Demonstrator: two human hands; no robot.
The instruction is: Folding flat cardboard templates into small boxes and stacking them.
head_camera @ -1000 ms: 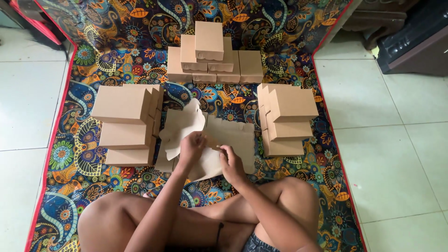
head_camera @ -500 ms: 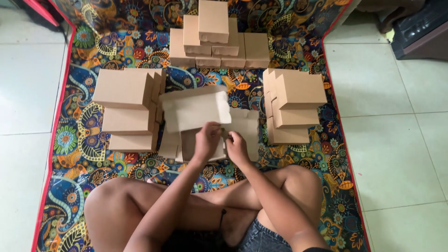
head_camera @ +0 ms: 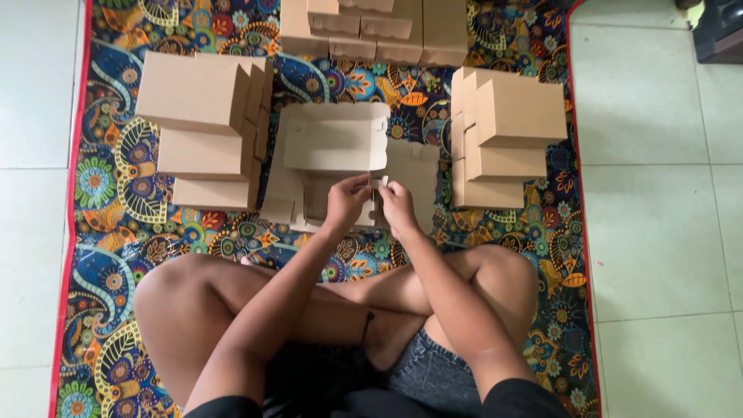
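A half-folded brown cardboard box (head_camera: 334, 138) stands open in front of me on a pile of flat cardboard blanks (head_camera: 414, 172). My left hand (head_camera: 346, 200) pinches the near edge of the box at its bottom flap. My right hand (head_camera: 397, 207) pinches the same edge just to the right, fingers on a small tab. Both hands nearly touch each other. I sit cross-legged on a colourful patterned mat (head_camera: 108, 232).
Finished brown boxes are stacked at the left (head_camera: 203, 124), at the right (head_camera: 507, 128) and at the far edge (head_camera: 375, 29) of the mat. White floor tiles (head_camera: 658, 217) surround the mat. A dark object (head_camera: 720, 29) sits at the top right corner.
The cardboard sheet has been raised from a flat, tilted piece into an upright box shape. My hands moved together at its near edge, and the view shifted closer.
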